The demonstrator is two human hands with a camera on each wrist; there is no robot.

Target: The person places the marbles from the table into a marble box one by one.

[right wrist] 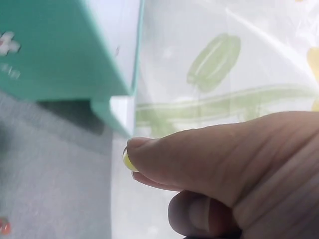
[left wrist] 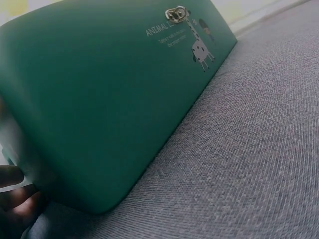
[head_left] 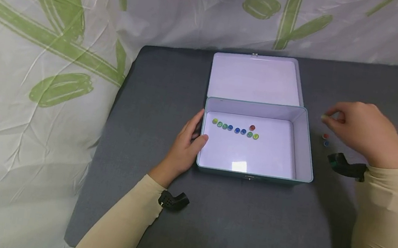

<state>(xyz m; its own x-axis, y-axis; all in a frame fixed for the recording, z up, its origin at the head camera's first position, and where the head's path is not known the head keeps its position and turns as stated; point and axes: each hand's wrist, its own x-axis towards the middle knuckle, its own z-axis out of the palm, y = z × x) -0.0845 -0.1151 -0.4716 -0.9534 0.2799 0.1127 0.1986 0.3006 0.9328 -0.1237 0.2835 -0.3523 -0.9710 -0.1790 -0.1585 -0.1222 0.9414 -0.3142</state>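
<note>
A green tin box point(head_left: 252, 176) lies open on the table with its hinged lid point(head_left: 255, 79) folded back. My left hand point(head_left: 185, 145) grips the box's left wall, thumb over the rim and fingers outside. On the box's white floor, several small glass beads point(head_left: 237, 130) in yellow, green and blue form a slanting row, with one red bead point(head_left: 252, 127) just above it. Right of the box, my right hand point(head_left: 366, 129) pinches a yellow glass bead point(right wrist: 128, 160) between thumb and index finger, above the table. Below that hand lie a red bead point(head_left: 325, 136) and a blue bead point(head_left: 326, 143).
The grey cloth-covered table point(head_left: 157, 93) extends around the box. A white curtain with green leaves point(head_left: 198, 11) hangs behind and along the left. In the left wrist view, a metal clasp point(left wrist: 177, 14) and a giraffe print mark the box's front.
</note>
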